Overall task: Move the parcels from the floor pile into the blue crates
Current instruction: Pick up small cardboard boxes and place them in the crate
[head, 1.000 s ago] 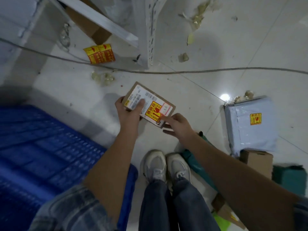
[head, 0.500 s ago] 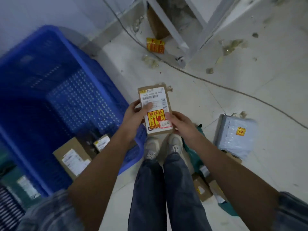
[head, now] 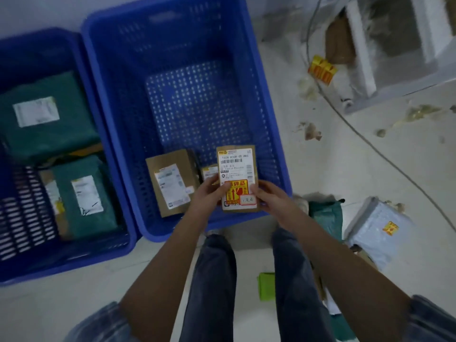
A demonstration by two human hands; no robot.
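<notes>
Item: small cardboard parcel (head: 237,178), label up, held over the near right corner of the middle blue crate (head: 187,70). Left hand (head: 207,196) gripped its lower left edge, thumb on the label; right hand (head: 271,196) gripped its lower right edge. Inside the crate lay a brown labelled box (head: 171,181).

The held parcel (head: 237,178) has a white label reading roughly "102A H308-00 883"; its other print is unreadable.
</notes>
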